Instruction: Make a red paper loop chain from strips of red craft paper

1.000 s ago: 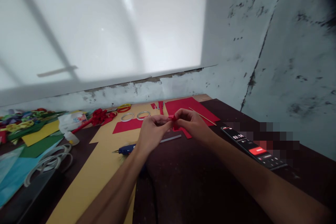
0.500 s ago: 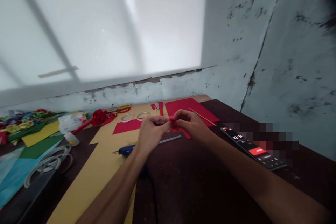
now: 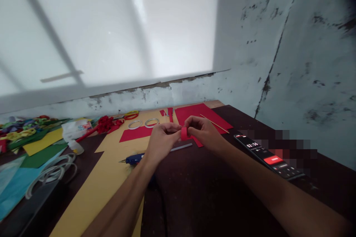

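Observation:
Between my two hands is a small curled red paper strip (image 3: 184,133), bent into a loop above the dark table. My left hand (image 3: 162,137) pinches it from the left side. From the right, my right hand (image 3: 204,132) grips its other side with bent fingers. The fingertips partly hide the strip's ends. Just below lies another red strip (image 3: 198,142) on the table. A blue glue gun (image 3: 135,159) rests left of my left wrist, its grey stick (image 3: 181,147) reaching out beneath my hands.
Red sheets (image 3: 191,114) lie at the back with a thin wooden stick (image 3: 214,123). Two tape rolls (image 3: 151,122), scissors (image 3: 131,114) and a red paper flower (image 3: 106,124) sit further left. A phone (image 3: 268,157) lies right, a coiled white cable (image 3: 52,172) at left.
The red strip between my fingers has turned and now shows a wider, rounded loop face. Both hands have stayed in nearly the same place.

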Demonstrator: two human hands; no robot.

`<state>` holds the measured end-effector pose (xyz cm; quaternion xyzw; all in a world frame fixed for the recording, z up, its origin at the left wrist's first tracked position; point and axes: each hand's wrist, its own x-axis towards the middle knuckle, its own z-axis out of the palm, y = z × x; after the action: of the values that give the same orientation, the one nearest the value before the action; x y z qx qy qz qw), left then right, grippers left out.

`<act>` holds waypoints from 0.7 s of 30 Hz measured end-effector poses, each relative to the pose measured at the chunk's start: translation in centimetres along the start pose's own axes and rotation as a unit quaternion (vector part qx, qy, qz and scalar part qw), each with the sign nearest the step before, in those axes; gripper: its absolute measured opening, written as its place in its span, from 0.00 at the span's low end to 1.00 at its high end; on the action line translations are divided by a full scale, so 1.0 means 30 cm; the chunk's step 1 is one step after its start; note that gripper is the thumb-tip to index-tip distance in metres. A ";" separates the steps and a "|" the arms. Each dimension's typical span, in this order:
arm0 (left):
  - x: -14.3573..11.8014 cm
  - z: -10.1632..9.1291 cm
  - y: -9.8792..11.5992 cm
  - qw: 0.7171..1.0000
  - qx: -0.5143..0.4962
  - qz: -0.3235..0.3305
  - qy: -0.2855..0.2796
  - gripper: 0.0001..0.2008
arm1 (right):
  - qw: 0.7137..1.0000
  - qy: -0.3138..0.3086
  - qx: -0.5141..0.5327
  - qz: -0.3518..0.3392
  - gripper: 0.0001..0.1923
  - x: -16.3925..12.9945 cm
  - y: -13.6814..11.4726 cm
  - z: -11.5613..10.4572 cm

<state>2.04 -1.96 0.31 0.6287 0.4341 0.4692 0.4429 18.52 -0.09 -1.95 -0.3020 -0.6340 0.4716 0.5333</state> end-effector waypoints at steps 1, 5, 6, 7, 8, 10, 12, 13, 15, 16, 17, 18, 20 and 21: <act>0.000 -0.001 -0.002 1.000 -0.001 0.000 0.001 0.10 | 1.000 0.000 0.002 0.001 0.02 -0.001 -0.003 0.001; -0.001 0.000 -0.002 1.000 -0.016 0.015 0.007 0.10 | 1.000 -0.015 0.027 0.005 0.03 -0.002 -0.007 0.000; -0.001 0.001 0.000 1.000 -0.020 0.011 0.003 0.10 | 1.000 -0.011 0.021 0.003 0.03 -0.001 -0.008 -0.001; -0.002 0.002 0.002 1.000 -0.020 0.003 -0.002 0.10 | 1.000 -0.004 0.010 0.000 0.02 -0.001 -0.008 -0.002; -0.002 0.003 0.003 1.000 -0.017 -0.006 -0.007 0.11 | 1.000 0.003 -0.002 -0.003 0.02 0.000 -0.008 -0.003; -0.001 0.002 0.003 1.000 -0.010 -0.017 -0.009 0.11 | 1.000 0.005 -0.013 -0.005 0.02 0.001 -0.008 -0.003; 0.000 0.000 0.000 1.000 -0.012 -0.011 -0.004 0.11 | 1.000 -0.008 -0.003 -0.001 0.02 0.001 -0.008 -0.002; 0.001 -0.002 -0.002 1.000 -0.018 -0.007 -0.004 0.10 | 1.000 -0.014 0.001 0.002 0.02 0.001 -0.008 -0.001; 0.002 -0.004 -0.003 1.000 -0.027 -0.006 -0.008 0.10 | 1.000 -0.014 -0.003 0.002 0.02 0.000 -0.008 0.001; 0.002 -0.005 -0.004 0.999 -0.027 -0.011 -0.013 0.10 | 1.000 -0.010 -0.010 -0.001 0.02 -0.001 -0.008 0.002; 0.002 -0.005 -0.003 0.999 -0.025 -0.017 -0.017 0.11 | 1.000 -0.006 -0.018 -0.004 0.01 -0.001 -0.008 0.002; 0.002 -0.005 -0.003 0.999 -0.021 -0.021 -0.019 0.11 | 1.000 -0.002 -0.023 -0.007 0.01 -0.002 -0.008 0.003; 0.000 -0.004 -0.001 1.000 -0.010 -0.022 -0.019 0.10 | 1.000 0.000 -0.017 -0.005 0.01 -0.002 -0.007 0.005; 0.000 -0.004 0.000 1.000 -0.005 -0.019 -0.016 0.10 | 1.000 -0.003 -0.008 -0.001 0.01 -0.002 -0.007 0.005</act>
<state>1.93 -1.94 0.33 0.6252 0.4367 0.4528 0.4620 18.41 -0.27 -1.78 -0.3042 -0.6395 0.4671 0.5294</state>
